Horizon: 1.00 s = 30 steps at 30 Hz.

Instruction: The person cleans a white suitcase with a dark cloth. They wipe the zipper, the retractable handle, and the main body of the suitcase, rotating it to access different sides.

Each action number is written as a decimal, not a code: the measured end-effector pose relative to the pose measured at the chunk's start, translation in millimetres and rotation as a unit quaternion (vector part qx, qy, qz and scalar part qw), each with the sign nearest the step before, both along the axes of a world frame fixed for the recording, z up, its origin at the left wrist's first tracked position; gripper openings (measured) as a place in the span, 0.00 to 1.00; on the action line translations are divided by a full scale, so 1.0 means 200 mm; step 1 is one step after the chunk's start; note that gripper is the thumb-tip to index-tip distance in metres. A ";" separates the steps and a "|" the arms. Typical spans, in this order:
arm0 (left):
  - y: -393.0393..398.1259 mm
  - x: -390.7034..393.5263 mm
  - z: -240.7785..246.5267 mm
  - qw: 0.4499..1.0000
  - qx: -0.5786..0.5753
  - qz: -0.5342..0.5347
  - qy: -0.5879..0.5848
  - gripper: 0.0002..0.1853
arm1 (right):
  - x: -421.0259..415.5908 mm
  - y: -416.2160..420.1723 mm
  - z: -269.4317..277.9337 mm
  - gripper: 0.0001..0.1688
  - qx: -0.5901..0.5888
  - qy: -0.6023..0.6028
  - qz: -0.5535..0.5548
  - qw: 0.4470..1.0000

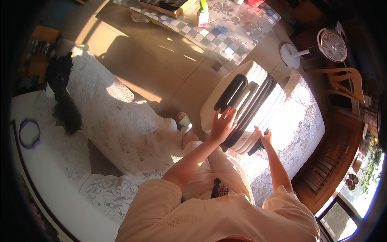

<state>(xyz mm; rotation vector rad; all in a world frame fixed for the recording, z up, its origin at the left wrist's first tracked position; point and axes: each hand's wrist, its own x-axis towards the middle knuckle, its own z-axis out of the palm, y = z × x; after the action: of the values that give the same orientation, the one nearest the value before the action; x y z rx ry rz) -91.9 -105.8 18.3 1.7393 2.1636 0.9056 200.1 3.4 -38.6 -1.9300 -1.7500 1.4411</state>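
Note:
A cream hard-shell suitcase [257,112] with black trim stands tilted in front of me, at the edge of a cloth-covered sofa seat [305,118]. Its long black handle [231,92] faces up. With fingers spread, my left hand [223,125] rests on the shell near the lower end of that handle. On the suitcase's near right side, my right hand [266,139] grips around a black part [255,148], probably a side handle. The fingers' far side is hidden there. Strong sunlight washes out part of the shell.
A low table [217,33] with a patterned cover holds a spray bottle [203,15] and an open box [169,7]. A fan [314,48] and wooden chair [347,83] stand right. Another cloth-covered seat [121,127] and a purple ring [29,134] lie left.

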 end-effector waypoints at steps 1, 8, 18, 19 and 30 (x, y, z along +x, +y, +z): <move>0.00 -0.01 0.00 1.000 -0.005 -0.006 -0.002 0.38 | -0.03 -0.02 0.01 0.25 0.012 0.060 -0.004 0.998; 0.02 -0.03 0.03 0.999 -0.045 0.011 0.023 0.35 | -0.21 -0.07 0.20 0.42 0.043 0.024 -0.026 0.998; 0.06 -0.17 0.12 0.996 -0.050 -0.042 0.055 0.29 | -0.41 -0.26 0.25 0.51 0.036 0.021 -0.181 0.983; 0.07 -0.17 0.14 0.996 -0.048 -0.040 0.056 0.28 | -0.43 -0.27 0.26 0.50 0.023 0.027 -0.180 0.983; -0.10 -0.32 0.14 0.988 -0.103 -0.008 0.117 0.30 | -0.68 -0.53 0.33 0.72 -0.059 0.003 -0.164 0.985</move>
<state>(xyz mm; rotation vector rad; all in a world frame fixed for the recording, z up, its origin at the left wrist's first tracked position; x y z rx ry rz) -156.4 -125.3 47.1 1.8341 2.2870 0.4729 64.1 -102.0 27.2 -2.1458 -1.2889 1.4514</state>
